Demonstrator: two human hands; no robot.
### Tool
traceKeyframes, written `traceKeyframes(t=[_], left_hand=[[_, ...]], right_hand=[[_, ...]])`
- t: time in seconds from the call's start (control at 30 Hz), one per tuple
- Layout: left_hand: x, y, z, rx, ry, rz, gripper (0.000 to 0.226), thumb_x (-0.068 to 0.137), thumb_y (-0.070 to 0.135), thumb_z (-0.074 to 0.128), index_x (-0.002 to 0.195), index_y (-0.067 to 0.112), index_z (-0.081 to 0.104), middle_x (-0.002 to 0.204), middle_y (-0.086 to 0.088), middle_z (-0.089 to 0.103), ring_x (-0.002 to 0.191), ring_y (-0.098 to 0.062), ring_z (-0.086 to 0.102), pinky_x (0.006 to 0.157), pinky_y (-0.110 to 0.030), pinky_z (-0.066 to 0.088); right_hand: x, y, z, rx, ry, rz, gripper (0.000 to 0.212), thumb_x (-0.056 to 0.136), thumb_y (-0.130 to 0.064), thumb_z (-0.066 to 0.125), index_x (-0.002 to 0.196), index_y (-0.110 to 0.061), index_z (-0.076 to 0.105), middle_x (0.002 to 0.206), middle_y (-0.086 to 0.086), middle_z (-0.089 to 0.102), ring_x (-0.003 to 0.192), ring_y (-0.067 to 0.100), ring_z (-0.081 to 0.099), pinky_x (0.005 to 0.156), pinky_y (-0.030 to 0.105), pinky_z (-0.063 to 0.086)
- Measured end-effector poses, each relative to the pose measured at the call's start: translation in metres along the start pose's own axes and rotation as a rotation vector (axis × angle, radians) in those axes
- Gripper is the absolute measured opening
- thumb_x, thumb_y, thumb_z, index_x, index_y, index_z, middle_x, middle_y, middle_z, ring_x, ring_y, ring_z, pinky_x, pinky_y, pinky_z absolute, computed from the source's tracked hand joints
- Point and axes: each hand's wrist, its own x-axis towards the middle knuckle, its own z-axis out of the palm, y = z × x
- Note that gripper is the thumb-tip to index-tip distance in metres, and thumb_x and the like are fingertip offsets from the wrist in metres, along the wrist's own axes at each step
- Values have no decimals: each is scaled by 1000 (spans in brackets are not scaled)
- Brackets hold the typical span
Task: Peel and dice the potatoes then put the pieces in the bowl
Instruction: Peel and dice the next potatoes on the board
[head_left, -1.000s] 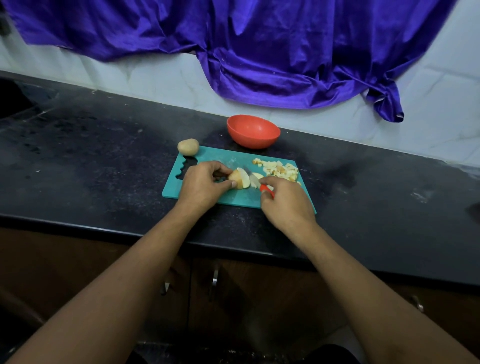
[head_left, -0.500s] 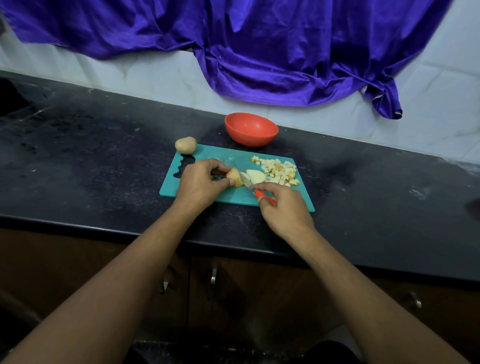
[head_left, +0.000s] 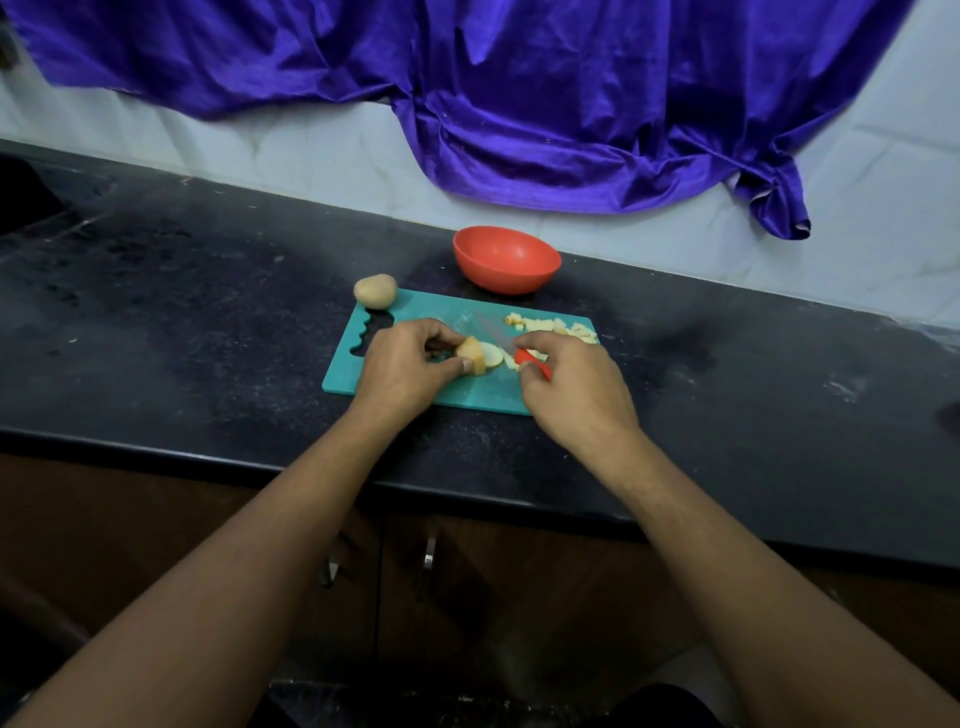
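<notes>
Seen from the head camera, a teal cutting board (head_left: 467, 397) lies on the dark desk (head_left: 208, 312), close to its front edge. The left hand (head_left: 402, 366) rests on the middle of the board, and its fingers (head_left: 436, 332) and thumb are curled round a potato piece (head_left: 471, 355), pinning it to the board with the cut face turned to the right. A pale round slice (head_left: 493, 357) lies flat on the board, touching that cut face.

The right hand (head_left: 576, 387) is just to the right of the slice. Its fingers (head_left: 537, 342) are clamped on the red handle of a knife (head_left: 527, 359), and the blade points up and to the left across the board, passing just behind the slice. Whether the edge touches the potato cannot be told.

A heap of diced pieces (head_left: 558, 327) sits in the board's far right corner, partly hidden behind the right hand. A whole unpeeled potato (head_left: 375, 291) rests on the desk at the board's far left corner, touching its edge or just beside it. A red bowl (head_left: 506, 260) stands on the desk just behind the board, near the wall, and no pieces can be seen inside it.

A purple cloth (head_left: 467, 93) hangs over the white wall behind the desk. Below the desk are brown cabinet doors with metal handles (head_left: 428, 558).
</notes>
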Motion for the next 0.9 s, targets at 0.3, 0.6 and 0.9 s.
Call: traceKeyframes(t=[0.3, 0.6, 0.9], left_hand=[[-1, -1, 1, -38, 6, 7, 22, 78, 25, 89, 96, 28, 76, 92, 18, 74, 89, 4, 67, 92, -29, 57], [2, -8, 4, -54, 3, 3, 22, 78, 27, 89, 97, 27, 78, 93, 16, 75, 92, 1, 68, 93, -35, 58], [4, -10, 4, -14, 16, 42, 18, 79, 27, 87, 95, 30, 78, 93, 17, 75, 94, 0, 68, 94, -37, 57]], right_hand=[[-4, -17, 1, -70, -21, -40, 39, 100, -26, 53, 136, -36, 64, 110, -6, 73, 78, 11, 56, 66, 29, 42], [-10, -38, -5, -262, -42, -97, 40, 99, -24, 52, 137, -33, 63, 116, 1, 72, 107, 25, 65, 81, 38, 52], [-4, -54, 3, -384, -96, -85, 27, 96, -22, 57, 122, -21, 65, 93, 3, 59, 83, 24, 53, 66, 36, 41]])
